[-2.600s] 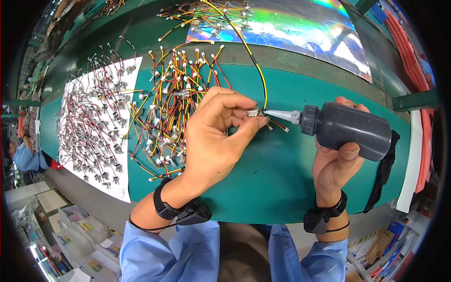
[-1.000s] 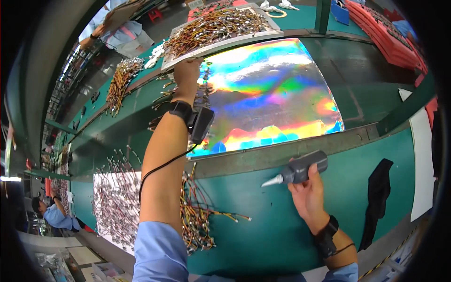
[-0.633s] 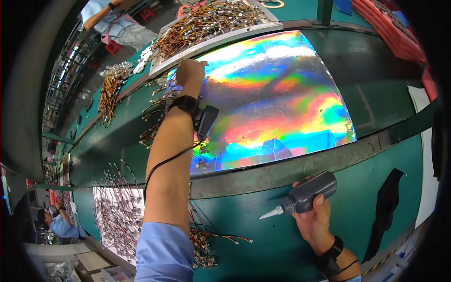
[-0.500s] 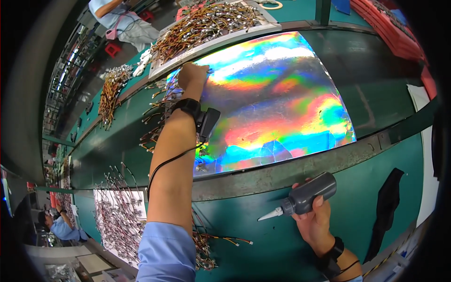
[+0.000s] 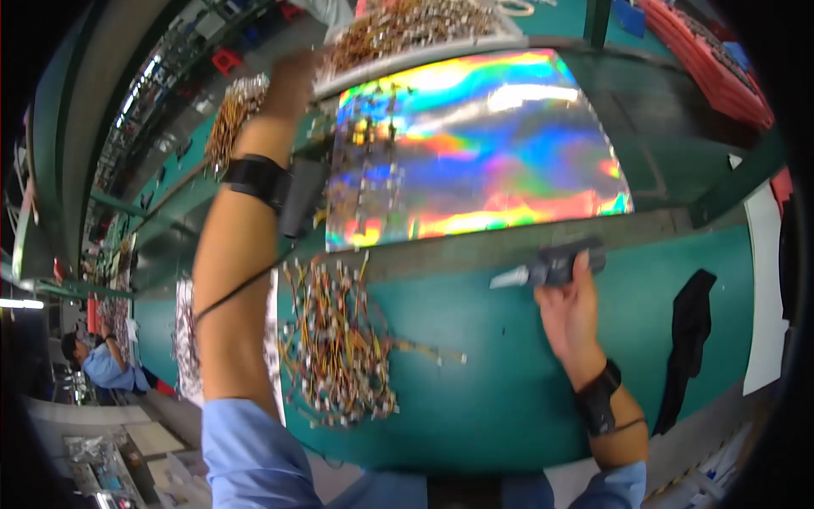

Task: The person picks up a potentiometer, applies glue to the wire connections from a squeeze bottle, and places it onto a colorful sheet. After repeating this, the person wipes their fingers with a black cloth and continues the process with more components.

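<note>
My right hand (image 5: 570, 310) is closed around a dark grey squeeze bottle (image 5: 566, 261) with a pale tapered nozzle. The bottle lies tilted over the near green bench, its tip pointing left. Stretched forward, my left hand (image 5: 291, 85) is smeared by motion beside the far tray, left of a shiny rainbow-coloured sheet (image 5: 492, 161); its fingers cannot be made out. Rows of small wire connectors (image 5: 369, 157) lie along the sheet's left part. A heap of cable harnesses (image 5: 339, 348) with white plugs rests on the near bench between my arms.
A tray piled with wire harnesses (image 5: 415, 32) stands beyond the sheet, and another wire bundle (image 5: 233, 123) hangs at the far left. A black cloth strip (image 5: 685, 348) lies at the right. Red padded trays (image 5: 708, 64) sit far right. A co-worker (image 5: 110, 360) is at the left.
My left hand has moved left, off the sheet's far left corner. The view has shifted, uncovering the near harness heap and the sheet's connector rows. The bottle stays in my right hand.
</note>
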Demonstrator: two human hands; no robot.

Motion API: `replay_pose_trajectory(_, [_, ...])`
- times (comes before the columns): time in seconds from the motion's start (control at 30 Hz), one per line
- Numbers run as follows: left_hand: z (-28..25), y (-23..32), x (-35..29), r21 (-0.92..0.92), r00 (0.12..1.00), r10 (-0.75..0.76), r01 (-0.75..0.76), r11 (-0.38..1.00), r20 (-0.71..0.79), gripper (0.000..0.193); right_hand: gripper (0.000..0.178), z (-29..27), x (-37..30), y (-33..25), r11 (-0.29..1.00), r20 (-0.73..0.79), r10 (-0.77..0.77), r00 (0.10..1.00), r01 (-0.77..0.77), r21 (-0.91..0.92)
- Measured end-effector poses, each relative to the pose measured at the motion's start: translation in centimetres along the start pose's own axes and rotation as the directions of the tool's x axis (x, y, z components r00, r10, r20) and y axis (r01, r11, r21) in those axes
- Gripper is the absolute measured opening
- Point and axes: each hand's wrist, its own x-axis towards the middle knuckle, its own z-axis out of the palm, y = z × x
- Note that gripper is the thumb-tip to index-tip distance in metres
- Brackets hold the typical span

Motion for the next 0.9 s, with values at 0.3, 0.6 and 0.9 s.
replay_pose_trajectory(0.3, [-12.6, 19.0, -22.1, -0.773, 0.899, -0.313, 0.428, 0.469, 0.308, 0.016, 0.026, 1.2, 1.1, -1.1, 0.992, 0.033, -0.111, 0.993, 0.109, 0.057])
replay_pose_trajectory(0.6, [-7.1, 28.8, -34.7, -0.419, 0.930, -0.346, 0.366, 0.831, 0.125, 0.017, 0.025, 1.5, 0.2, -0.1, 0.983, 0.036, -0.160, 0.987, 0.156, 0.094])
replay_pose_trajectory(0.9, [-6.2, 27.8, -33.8, -0.345, 0.859, -0.508, 0.460, 0.818, -0.060, 0.016, 0.026, 1.1, 0.0, -0.4, 0.982, 0.040, -0.140, 0.989, 0.134, 0.134])
